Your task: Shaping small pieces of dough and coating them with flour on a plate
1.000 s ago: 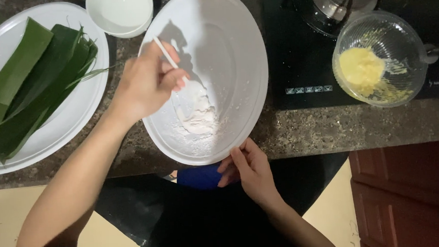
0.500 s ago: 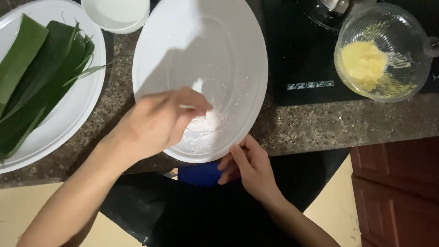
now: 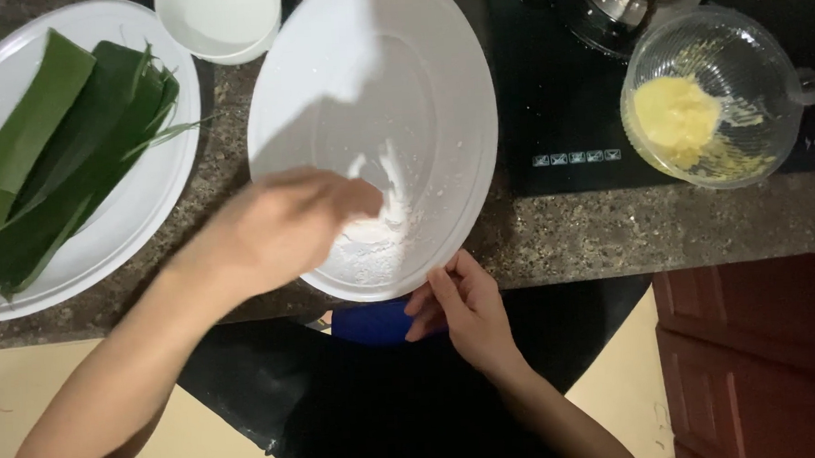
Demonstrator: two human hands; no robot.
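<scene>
A large white oval plate point(image 3: 438, 81) lies on the speckled counter with a small heap of white flour point(image 3: 376, 244) at its near end. My left hand point(image 3: 279, 225), blurred with motion, hovers over the flour with its fingers closed. The thin white utensil it held a moment ago is hidden under it. At the counter's edge my right hand point(image 3: 461, 309) grips the plate's near rim, fingers on the rim and thumb beneath.
A white oval platter point(image 3: 150, 204) with long green leaves point(image 3: 48, 171) lies at the left. A small white bowl point(image 3: 220, 22) stands at the back. A glass bowl point(image 3: 722, 96) with yellow paste sits on a black cooktop point(image 3: 557, 85) beside a metal kettle point(image 3: 636, 4).
My left hand came down from the plate's far left side to the flour at the near end and keeps moving there. The right hand has stayed on the rim.
</scene>
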